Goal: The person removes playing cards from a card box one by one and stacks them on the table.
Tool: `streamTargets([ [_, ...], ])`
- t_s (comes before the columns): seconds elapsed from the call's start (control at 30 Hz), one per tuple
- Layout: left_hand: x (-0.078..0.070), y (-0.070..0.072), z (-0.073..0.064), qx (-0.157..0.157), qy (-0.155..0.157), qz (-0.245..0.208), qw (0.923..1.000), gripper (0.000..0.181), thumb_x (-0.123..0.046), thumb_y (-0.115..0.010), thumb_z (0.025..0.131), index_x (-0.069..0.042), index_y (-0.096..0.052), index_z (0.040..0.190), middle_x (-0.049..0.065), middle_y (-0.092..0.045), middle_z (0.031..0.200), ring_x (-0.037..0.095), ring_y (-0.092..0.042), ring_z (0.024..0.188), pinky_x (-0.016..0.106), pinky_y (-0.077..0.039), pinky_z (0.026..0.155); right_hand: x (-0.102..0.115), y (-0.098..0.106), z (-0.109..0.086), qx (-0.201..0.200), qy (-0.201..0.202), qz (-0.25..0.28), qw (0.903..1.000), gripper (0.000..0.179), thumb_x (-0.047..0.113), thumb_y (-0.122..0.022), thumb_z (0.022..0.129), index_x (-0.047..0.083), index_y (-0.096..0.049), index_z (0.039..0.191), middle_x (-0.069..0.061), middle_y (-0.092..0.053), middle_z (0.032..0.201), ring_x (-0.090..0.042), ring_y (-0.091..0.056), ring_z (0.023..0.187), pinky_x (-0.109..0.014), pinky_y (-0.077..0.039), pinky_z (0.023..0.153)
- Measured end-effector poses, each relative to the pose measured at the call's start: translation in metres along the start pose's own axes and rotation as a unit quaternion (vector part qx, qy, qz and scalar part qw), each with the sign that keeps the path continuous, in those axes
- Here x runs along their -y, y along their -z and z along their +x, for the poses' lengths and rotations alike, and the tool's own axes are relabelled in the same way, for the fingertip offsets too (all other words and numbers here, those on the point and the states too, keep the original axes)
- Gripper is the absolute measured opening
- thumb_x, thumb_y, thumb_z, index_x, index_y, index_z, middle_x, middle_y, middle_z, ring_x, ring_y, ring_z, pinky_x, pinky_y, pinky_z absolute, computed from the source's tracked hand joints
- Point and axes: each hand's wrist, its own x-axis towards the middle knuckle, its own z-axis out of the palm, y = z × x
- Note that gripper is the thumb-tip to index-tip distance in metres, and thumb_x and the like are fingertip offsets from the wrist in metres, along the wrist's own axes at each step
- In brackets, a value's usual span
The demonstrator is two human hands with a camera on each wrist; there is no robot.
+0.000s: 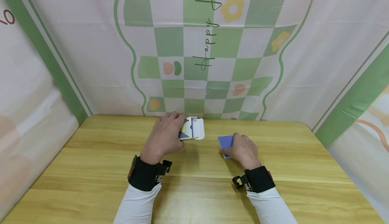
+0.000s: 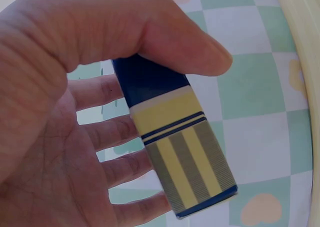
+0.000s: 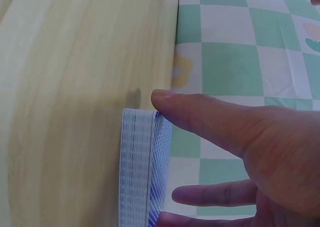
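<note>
My left hand holds a playing-card box at the back middle of the table, its white end flap standing out to the right. In the left wrist view the box's narrow side shows dark blue and yellow with grey stripes, with the thumb across one end and the fingers behind. To the right, my right hand grips a deck of playing cards with blue patterned backs, low over the table. The right wrist view shows the stacked white card edges, with the thumb at a corner of the deck.
The wooden table reaches back to a hanging cloth with green and white checks. More pale cloth hangs along the left side and on the right. A black wrist strap with a small camera sits on each wrist.
</note>
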Motion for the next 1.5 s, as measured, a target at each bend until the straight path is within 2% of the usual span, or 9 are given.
streamTargets([
  [0.17, -0.002, -0.002, 0.001, 0.011, -0.002, 0.003, 0.9999, 0.074, -0.016, -0.074, 0.060, -0.017, -0.048, 0.129, 0.003, -0.053, 0.116, 0.024, -0.049, 0.103, 0.045, -0.038, 0.082, 0.000, 0.004, -0.002, -0.011, 0.009, 0.002, 0.9999, 0.071, 0.049, -0.074, 0.065, -0.002, -0.054, 0.110, -0.017, -0.058, 0.091, -0.028, -0.056, 0.076, -0.037, -0.044, 0.056],
  [0.33, -0.007, -0.004, 0.001, 0.028, -0.007, 0.017, 0.9994, 0.073, -0.018, -0.074, 0.062, -0.018, -0.047, 0.130, 0.002, -0.052, 0.116, 0.024, -0.049, 0.103, 0.046, -0.038, 0.084, 0.014, 0.019, -0.008, -0.097, 0.084, 0.076, 0.9888, 0.054, 0.046, -0.071, 0.073, 0.006, -0.062, 0.107, -0.011, -0.061, 0.095, -0.023, -0.056, 0.080, -0.034, -0.043, 0.062],
  [0.4, -0.009, -0.005, 0.002, 0.033, -0.010, 0.021, 0.9992, 0.073, -0.019, -0.075, 0.061, -0.018, -0.047, 0.129, 0.002, -0.051, 0.116, 0.024, -0.049, 0.102, 0.046, -0.038, 0.084, 0.024, 0.028, -0.012, -0.131, 0.136, 0.147, 0.9709, 0.039, 0.042, -0.068, 0.078, 0.011, -0.065, 0.101, -0.004, -0.062, 0.091, -0.018, -0.056, 0.079, -0.032, -0.043, 0.064],
  [0.47, -0.010, -0.006, 0.002, 0.036, -0.011, 0.023, 0.9990, 0.073, -0.019, -0.077, 0.061, -0.019, -0.047, 0.128, 0.002, -0.050, 0.115, 0.023, -0.048, 0.101, 0.046, -0.038, 0.083, 0.036, 0.037, -0.018, -0.147, 0.189, 0.227, 0.9440, 0.025, 0.038, -0.066, 0.081, 0.016, -0.067, 0.095, 0.003, -0.062, 0.086, -0.014, -0.055, 0.076, -0.031, -0.042, 0.065],
  [0.57, -0.013, -0.006, 0.002, 0.037, -0.015, 0.023, 0.9989, 0.073, -0.020, -0.079, 0.061, -0.018, -0.048, 0.127, 0.002, -0.050, 0.113, 0.022, -0.048, 0.100, 0.047, -0.039, 0.082, 0.051, 0.046, -0.028, -0.139, 0.251, 0.314, 0.9051, 0.014, 0.035, -0.064, 0.084, 0.022, -0.068, 0.090, 0.009, -0.061, 0.080, -0.012, -0.052, 0.068, -0.030, -0.041, 0.060],
  [0.63, -0.015, -0.007, 0.002, 0.036, -0.017, 0.025, 0.9989, 0.073, -0.020, -0.079, 0.061, -0.018, -0.048, 0.127, 0.002, -0.051, 0.112, 0.022, -0.048, 0.100, 0.046, -0.039, 0.081, 0.058, 0.048, -0.033, -0.125, 0.277, 0.335, 0.8919, 0.012, 0.034, -0.064, 0.084, 0.023, -0.068, 0.089, 0.010, -0.061, 0.080, -0.013, -0.051, 0.065, -0.031, -0.040, 0.057],
  [0.73, -0.018, -0.008, 0.002, 0.032, -0.022, 0.026, 0.9989, 0.073, -0.021, -0.079, 0.061, -0.018, -0.049, 0.127, 0.002, -0.051, 0.113, 0.022, -0.048, 0.101, 0.046, -0.039, 0.082, 0.064, 0.047, -0.037, -0.100, 0.289, 0.325, 0.8950, 0.010, 0.032, -0.063, 0.085, 0.024, -0.068, 0.088, 0.010, -0.061, 0.079, -0.013, -0.051, 0.063, -0.030, -0.040, 0.057],
  [1.0, -0.024, -0.009, 0.003, 0.021, -0.037, 0.027, 0.9987, 0.074, -0.020, -0.077, 0.061, -0.018, -0.048, 0.129, 0.001, -0.051, 0.119, 0.021, -0.048, 0.103, 0.045, -0.040, 0.082, 0.063, 0.044, -0.038, -0.065, 0.251, 0.279, 0.9246, 0.006, 0.029, -0.063, 0.085, 0.025, -0.066, 0.088, 0.010, -0.060, 0.076, -0.011, -0.053, 0.065, -0.029, -0.042, 0.057],
  [1.5, -0.029, -0.010, 0.003, 0.023, -0.065, 0.026, 0.9972, 0.073, -0.018, -0.077, 0.059, -0.020, -0.049, 0.127, -0.001, -0.049, 0.114, 0.021, -0.048, 0.100, 0.044, -0.039, 0.081, 0.059, 0.042, -0.035, -0.047, 0.191, 0.301, 0.9330, 0.011, 0.027, -0.070, 0.079, 0.017, -0.065, 0.082, 0.004, -0.061, 0.074, -0.015, -0.056, 0.064, -0.031, -0.044, 0.057],
])
